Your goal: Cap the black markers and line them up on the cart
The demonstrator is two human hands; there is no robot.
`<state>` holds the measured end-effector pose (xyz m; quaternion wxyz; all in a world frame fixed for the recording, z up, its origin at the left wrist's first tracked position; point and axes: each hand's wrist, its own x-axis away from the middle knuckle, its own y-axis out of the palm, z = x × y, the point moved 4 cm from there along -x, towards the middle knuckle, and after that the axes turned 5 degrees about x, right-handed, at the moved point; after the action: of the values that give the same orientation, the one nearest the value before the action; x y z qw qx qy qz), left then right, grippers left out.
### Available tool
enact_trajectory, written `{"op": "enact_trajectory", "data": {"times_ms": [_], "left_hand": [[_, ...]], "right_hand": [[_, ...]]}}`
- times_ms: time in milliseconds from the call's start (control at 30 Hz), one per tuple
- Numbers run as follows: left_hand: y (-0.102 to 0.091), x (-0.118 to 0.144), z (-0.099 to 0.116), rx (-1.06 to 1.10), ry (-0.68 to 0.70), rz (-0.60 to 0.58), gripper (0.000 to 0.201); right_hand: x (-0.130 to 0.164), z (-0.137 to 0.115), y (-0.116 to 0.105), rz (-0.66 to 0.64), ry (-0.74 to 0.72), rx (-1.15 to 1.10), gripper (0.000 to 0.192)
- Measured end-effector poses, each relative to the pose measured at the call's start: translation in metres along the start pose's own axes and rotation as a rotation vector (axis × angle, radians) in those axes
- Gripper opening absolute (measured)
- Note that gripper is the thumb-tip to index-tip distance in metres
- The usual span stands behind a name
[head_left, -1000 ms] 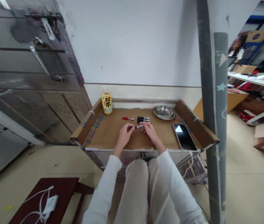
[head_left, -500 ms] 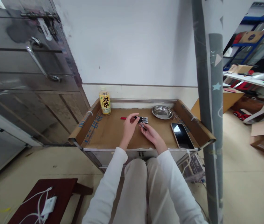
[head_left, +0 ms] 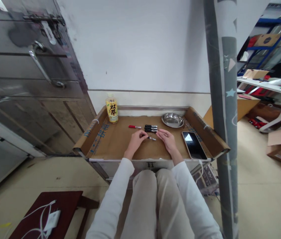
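My left hand (head_left: 136, 139) holds a small black pen (head_left: 149, 137) by its left end, low over the brown paper on the tray table (head_left: 110, 142). My right hand (head_left: 168, 138) is just to the right of the pen's tip, fingers curled; whether it holds a cap is hidden. Behind the hands lies a small group of black pens (head_left: 151, 128) side by side, and a red pen (head_left: 135, 126) lies to their left.
A yellow-labelled drink bottle (head_left: 112, 109) stands at the back left corner of the table. A round metal dish (head_left: 172, 120) sits at the back right, a phone (head_left: 193, 144) lies at the right. A grey pole (head_left: 223, 113) rises on the right. A dark stool with a white charger (head_left: 52, 219) stands lower left.
My left hand came back from the group of black pens with one pen. My right hand moved right, apart from the left. The pen now sticks out of my left hand alone.
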<state>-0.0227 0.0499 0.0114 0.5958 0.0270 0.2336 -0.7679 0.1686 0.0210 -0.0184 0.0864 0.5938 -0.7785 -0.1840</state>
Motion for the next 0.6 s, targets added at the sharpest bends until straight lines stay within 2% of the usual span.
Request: {"op": "enact_trajectory", "data": {"times_ms": [100, 200, 400, 533, 600], "left_hand": [[0.012, 0.003, 0.001, -0.168, 0.06, -0.083, 0.003], [0.018, 0.0, 0.005, -0.29, 0.109, -0.07, 0.006], [0.021, -0.013, 0.001, -0.378, 0.143, -0.025, 0.011], [0.02, -0.013, -0.006, -0.385, 0.159, -0.03, 0.02], [0.018, -0.01, -0.007, -0.38, 0.16, -0.02, 0.024]], "right_hand": [[-0.001, -0.003, -0.002, 0.016, -0.061, 0.077, 0.036], [-0.001, -0.007, 0.003, -0.028, -0.129, 0.213, 0.032], [0.004, -0.015, 0.028, -0.216, -0.367, 0.625, 0.013], [0.009, -0.008, 0.042, -0.417, -0.46, 0.879, 0.026], [0.01, -0.005, 0.042, -0.466, -0.485, 0.951, 0.029]]}}
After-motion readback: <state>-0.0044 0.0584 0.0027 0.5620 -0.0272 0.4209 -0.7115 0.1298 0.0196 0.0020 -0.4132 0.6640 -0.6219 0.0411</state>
